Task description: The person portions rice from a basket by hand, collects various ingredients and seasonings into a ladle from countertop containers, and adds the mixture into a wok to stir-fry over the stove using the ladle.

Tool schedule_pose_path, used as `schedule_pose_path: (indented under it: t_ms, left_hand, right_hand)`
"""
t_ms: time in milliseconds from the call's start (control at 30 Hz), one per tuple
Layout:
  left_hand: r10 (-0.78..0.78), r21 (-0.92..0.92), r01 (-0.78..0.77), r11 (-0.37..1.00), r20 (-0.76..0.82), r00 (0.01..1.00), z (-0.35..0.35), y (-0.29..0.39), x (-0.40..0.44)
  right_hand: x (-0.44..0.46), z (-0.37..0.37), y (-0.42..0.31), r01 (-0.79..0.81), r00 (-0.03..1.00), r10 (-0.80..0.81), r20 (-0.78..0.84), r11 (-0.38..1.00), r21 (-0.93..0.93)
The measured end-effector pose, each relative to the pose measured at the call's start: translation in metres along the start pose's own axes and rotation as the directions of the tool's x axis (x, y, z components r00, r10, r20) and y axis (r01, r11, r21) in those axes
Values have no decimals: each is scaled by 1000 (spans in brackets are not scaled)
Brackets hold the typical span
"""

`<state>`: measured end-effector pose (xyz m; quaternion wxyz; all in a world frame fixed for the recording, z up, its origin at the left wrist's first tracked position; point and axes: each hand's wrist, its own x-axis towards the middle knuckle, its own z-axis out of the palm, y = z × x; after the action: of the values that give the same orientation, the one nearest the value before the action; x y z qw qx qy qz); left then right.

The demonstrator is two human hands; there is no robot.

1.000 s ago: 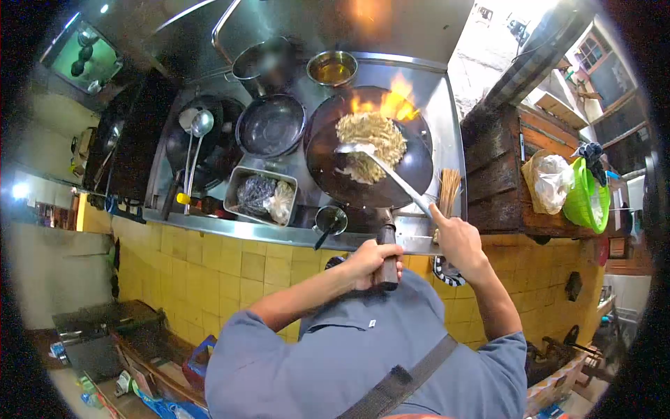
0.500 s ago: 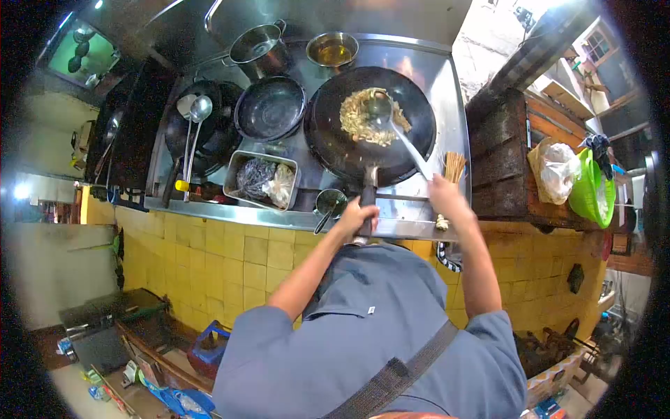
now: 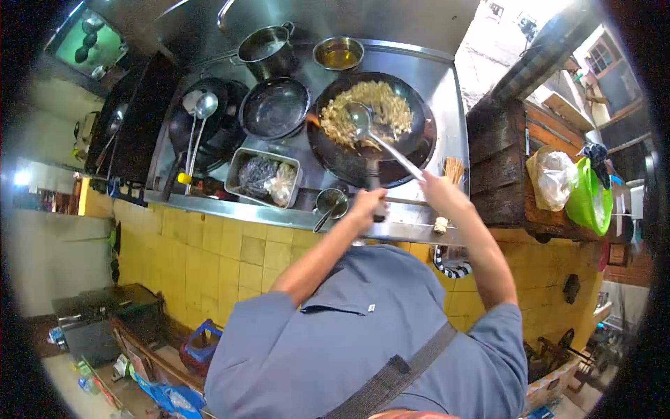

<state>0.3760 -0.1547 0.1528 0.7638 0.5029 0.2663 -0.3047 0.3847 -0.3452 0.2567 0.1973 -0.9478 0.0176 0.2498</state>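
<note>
My left hand (image 3: 368, 207) is wrapped round the handle of a large black wok (image 3: 328, 157) on the stove. In the wok lies a spread of pale brown chopped food (image 3: 391, 112), too blurred to name. My right hand (image 3: 444, 195) grips the long handle of a metal ladle (image 3: 395, 155). The ladle's bowl rests among the food, left of the wok's middle. Beside my right hand stands a bundle of thin sticks, like a whisk brush (image 3: 453, 170). A small dark pot with a spoon (image 3: 331, 204) sits left of my left hand.
A black pan (image 3: 276, 109), a deep pot (image 3: 266, 52) and a bowl of yellow liquid (image 3: 338, 54) stand behind. Leftward are a metal tub with plastic bags (image 3: 241, 195) and two ladles (image 3: 205, 106) over another wok. A wooden cabinet (image 3: 497, 164) borders the stove's right side.
The wok has tipped or shifted slightly, and the food has spread wider across its far side. The ladle's bowl has moved left and a little down. Both hands keep their holds.
</note>
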Motion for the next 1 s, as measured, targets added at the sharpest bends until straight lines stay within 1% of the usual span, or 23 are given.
schedule_pose_path:
  t_ms: [33, 67, 100, 133, 167, 200, 233, 267, 333, 400, 467, 500, 533, 567, 600, 667, 700, 733, 800, 833, 867, 933, 1000]
  left_hand:
    - [-108, -224, 151, 963, 194, 975, 19, 24, -41]
    - [-160, -401, 329, 855, 400, 903, 38, 46, -84]
    - [-202, -343, 372, 862, 440, 875, 47, 62, -117]
    - [-246, -278, 412, 868, 480, 842, 48, 74, -135]
    - [-253, -276, 404, 872, 452, 855, 41, 71, -123]
    - [-162, -106, 217, 970, 379, 911, 33, 79, -115]
    - [-155, -233, 265, 936, 403, 902, 21, 72, -89]
    - [-138, -348, 304, 887, 430, 892, 4, 57, -56]
    - [-63, -255, 139, 957, 286, 956, -13, 8, -22]
    - [-164, -67, 172, 983, 116, 980, 21, 15, -91]
    - [-178, -116, 217, 969, 279, 944, 36, 14, -141]
    - [-245, -137, 291, 947, 281, 928, 43, 27, -157]
    - [-238, -132, 284, 950, 282, 929, 39, 37, -144]
    - [-192, -55, 217, 975, 291, 937, 30, 47, -121]
    - [-157, 17, 160, 987, 296, 942, 20, 46, -100]
    - [-64, -152, 109, 982, 276, 959, -12, 29, -36]
    - [-71, -149, 112, 983, 253, 965, -11, 29, -38]
    - [-29, 10, 28, 1000, 200, 979, -7, 16, -50]
    - [-207, -93, 240, 966, 271, 940, 13, 31, -118]
    - [-236, -113, 280, 953, 302, 924, 16, 31, -138]
    - [-259, -133, 318, 939, 335, 906, 18, 33, -145]
    - [-203, -45, 227, 973, 313, 928, 1, 19, -107]
    - [-4, 17, -2, 1000, 294, 956, -18, 1, -50]
  right_hand:
    - [-26, -27, -9, -22, 1000, 19, -18, 983, -184]
    - [-47, -40, -10, 0, 996, -33, -89, 938, -348]
    - [-60, -43, -5, 43, 982, -122, -142, 886, -461]
    - [-67, -46, -4, 49, 981, -130, -144, 885, -463]
    - [-74, -47, -1, 94, 975, -180, -128, 863, -497]
    - [-81, -43, 2, 142, 970, -225, -95, 837, -528]
    - [-84, -36, 6, 178, 948, -288, -132, 829, -531]
    - [-84, -32, 7, 180, 948, -290, -132, 829, -529]
    - [-87, -25, 6, 166, 941, -292, -174, 841, -515]
    - [-84, -18, 5, 119, 942, -267, -203, 831, -543]
    - [-85, -10, 6, 76, 945, -238, -224, 826, -558]
    - [-83, -10, 7, 76, 948, -218, -230, 861, -503]
    - [-80, -11, 9, 75, 951, -199, -237, 891, -448]
    - [-80, -10, 5, 19, 979, -96, -182, 922, -386]
    - [-80, -2, 10, 26, 983, -94, -158, 922, -386]
    - [-67, 14, 22, -23, 965, -65, -256, 945, -327]
    - [-60, 13, 23, -69, 964, -19, -266, 946, -318]
    - [-58, 7, 29, -67, 963, -24, -268, 944, -324]
    - [-47, -14, 46, -15, 969, -4, -249, 997, -75]
    - [-46, -27, 58, 142, 959, -101, -266, 980, 137]
    - [-46, -43, 60, 171, 967, -135, -217, 973, 155]
    - [-31, -30, 59, 132, 970, -86, -229, 972, 192]
    - [-3, 12, 30, -20, 976, 69, -207, 974, 227]
